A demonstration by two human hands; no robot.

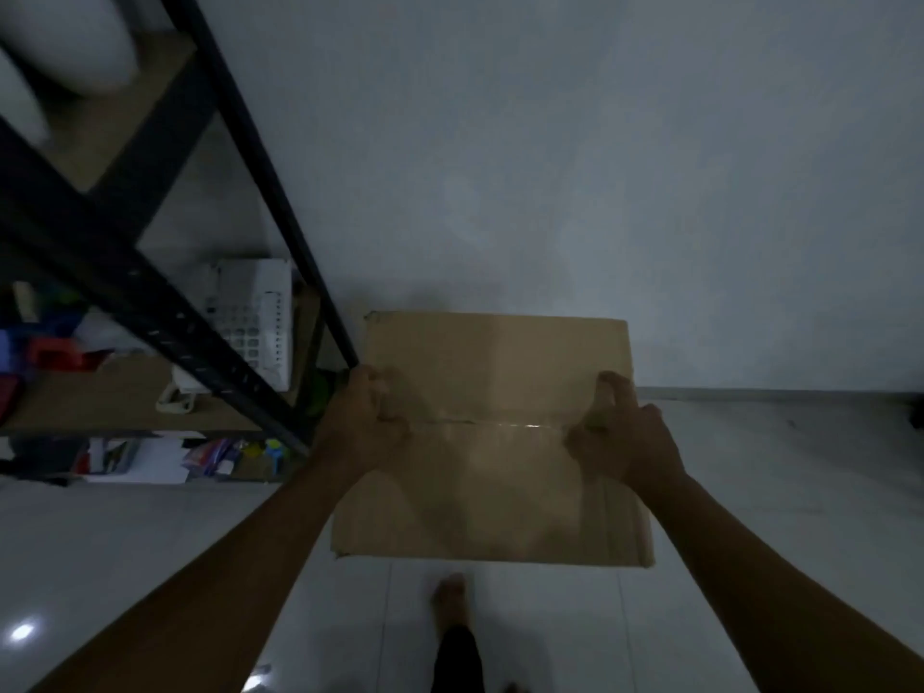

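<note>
A brown cardboard box, its top flaps taped shut along the middle seam, is held in front of me above the floor. My left hand grips its left side at the seam, fingers curled round the edge. On the right side, my right hand grips the box the same way. The box's underside and far face are hidden.
A black metal shelving rack stands close on the left, holding a white basket, coloured items and papers. A grey wall rises straight ahead. The floor is pale glossy tile. My bare foot shows below the box.
</note>
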